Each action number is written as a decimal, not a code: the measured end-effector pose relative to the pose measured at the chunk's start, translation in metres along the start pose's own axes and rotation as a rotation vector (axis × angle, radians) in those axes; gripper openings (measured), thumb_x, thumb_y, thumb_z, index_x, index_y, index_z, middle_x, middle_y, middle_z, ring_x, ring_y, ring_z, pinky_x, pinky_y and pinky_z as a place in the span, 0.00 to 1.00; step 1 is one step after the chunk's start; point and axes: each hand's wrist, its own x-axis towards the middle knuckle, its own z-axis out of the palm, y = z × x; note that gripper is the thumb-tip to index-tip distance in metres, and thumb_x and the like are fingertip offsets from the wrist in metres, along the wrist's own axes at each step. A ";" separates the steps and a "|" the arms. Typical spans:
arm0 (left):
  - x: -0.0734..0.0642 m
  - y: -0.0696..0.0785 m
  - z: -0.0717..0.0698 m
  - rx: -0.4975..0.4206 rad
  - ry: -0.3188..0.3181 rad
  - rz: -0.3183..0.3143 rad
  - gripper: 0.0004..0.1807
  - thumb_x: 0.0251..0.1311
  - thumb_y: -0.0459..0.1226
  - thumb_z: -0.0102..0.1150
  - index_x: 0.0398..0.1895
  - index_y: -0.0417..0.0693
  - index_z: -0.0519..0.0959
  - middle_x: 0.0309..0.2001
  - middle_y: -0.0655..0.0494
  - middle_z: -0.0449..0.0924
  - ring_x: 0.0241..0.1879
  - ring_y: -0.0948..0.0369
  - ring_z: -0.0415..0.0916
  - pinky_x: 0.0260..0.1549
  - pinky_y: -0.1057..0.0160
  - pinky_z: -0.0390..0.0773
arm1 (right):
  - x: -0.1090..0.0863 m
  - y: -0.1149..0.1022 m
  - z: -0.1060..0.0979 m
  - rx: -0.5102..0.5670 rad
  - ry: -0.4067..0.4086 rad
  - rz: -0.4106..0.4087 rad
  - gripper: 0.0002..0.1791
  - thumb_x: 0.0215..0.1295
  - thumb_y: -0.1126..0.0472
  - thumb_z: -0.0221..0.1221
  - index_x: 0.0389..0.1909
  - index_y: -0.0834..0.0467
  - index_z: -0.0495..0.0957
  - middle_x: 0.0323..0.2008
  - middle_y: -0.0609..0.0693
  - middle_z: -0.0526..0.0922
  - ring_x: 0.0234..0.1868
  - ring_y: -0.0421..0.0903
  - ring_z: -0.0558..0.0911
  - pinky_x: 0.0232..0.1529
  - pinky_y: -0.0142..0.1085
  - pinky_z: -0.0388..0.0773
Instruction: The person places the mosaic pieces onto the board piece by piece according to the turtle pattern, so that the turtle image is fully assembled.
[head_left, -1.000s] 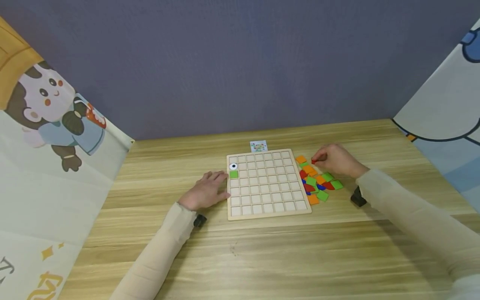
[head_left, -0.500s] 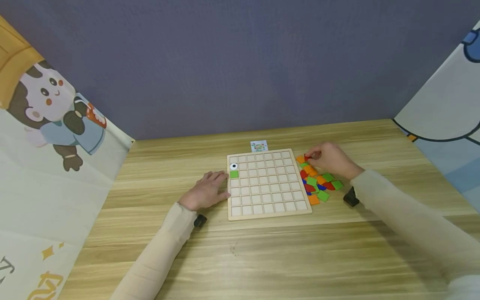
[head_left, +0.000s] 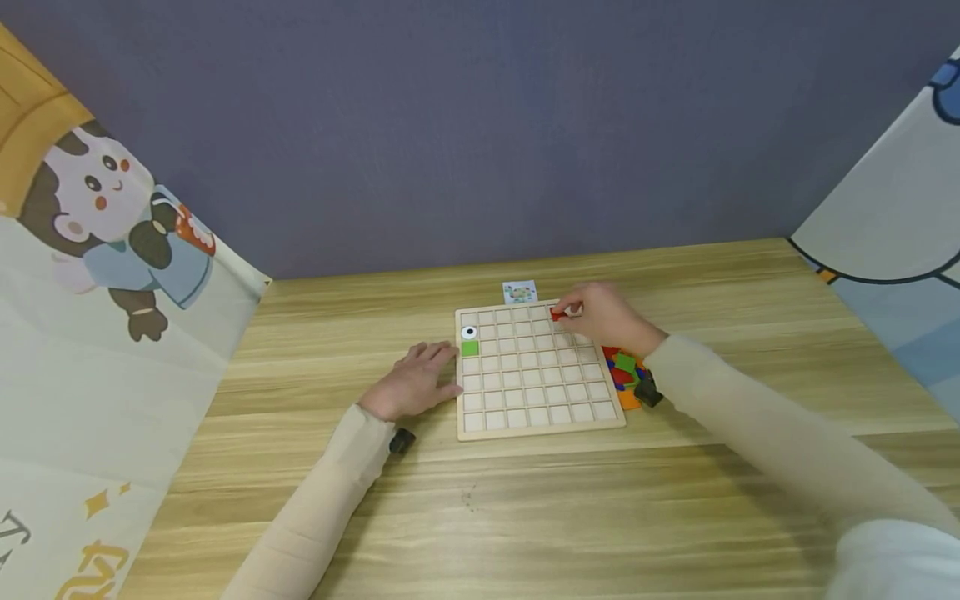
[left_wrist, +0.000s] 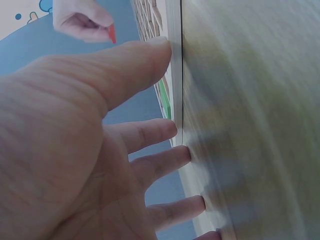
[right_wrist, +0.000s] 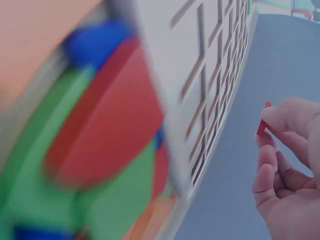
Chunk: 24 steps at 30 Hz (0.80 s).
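Observation:
My right hand (head_left: pixel 609 318) pinches a small red tile (head_left: pixel 557 314) between thumb and fingertips, over the far right part of a wooden grid board (head_left: pixel 540 432). In the right wrist view the red tile (right_wrist: pixel 263 120) is seen nearly edge-on. My left hand (head_left: pixel 408 385) lies at the board's left edge with fingers spread; in the left wrist view its thumb (left_wrist: pixel 142 60) and index fingertip meet the board's side. On the board's left column sit a round white tile with a black-and-blue dot (head_left: pixel 468 332) and a green square tile (head_left: pixel 469 348) just below it.
Right of the board lies a pile of red, green, blue and orange tiles (head_left: pixel 626 363), partly hidden under my right wrist. A small printed card (head_left: pixel 520 292) lies at the board's far edge. A dark blue-grey wall (head_left: pixel 480 150) stands behind the wooden table (head_left: pixel 525 517).
My right hand has carried the red tile leftward from above the pile to over the board. The left hand stays in place at the board's edge.

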 end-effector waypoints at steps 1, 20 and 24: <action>0.000 0.000 0.000 -0.003 0.000 0.000 0.37 0.67 0.52 0.49 0.73 0.44 0.53 0.73 0.46 0.48 0.69 0.39 0.43 0.63 0.38 0.51 | 0.003 -0.004 0.003 -0.007 0.001 -0.014 0.12 0.58 0.62 0.65 0.44 0.57 0.84 0.42 0.51 0.82 0.34 0.46 0.75 0.28 0.39 0.74; 0.003 -0.001 0.001 0.010 0.006 -0.001 0.37 0.67 0.53 0.49 0.73 0.45 0.54 0.72 0.46 0.50 0.69 0.39 0.45 0.63 0.38 0.53 | 0.051 -0.059 0.055 -0.003 -0.117 -0.110 0.06 0.56 0.66 0.64 0.34 0.59 0.86 0.34 0.48 0.82 0.27 0.42 0.73 0.30 0.33 0.72; 0.003 -0.002 0.001 0.005 0.002 -0.001 0.37 0.67 0.52 0.49 0.73 0.44 0.54 0.72 0.46 0.50 0.69 0.39 0.45 0.63 0.39 0.53 | 0.058 -0.067 0.062 0.015 -0.147 -0.074 0.07 0.57 0.68 0.62 0.36 0.61 0.86 0.35 0.51 0.84 0.27 0.41 0.77 0.31 0.32 0.75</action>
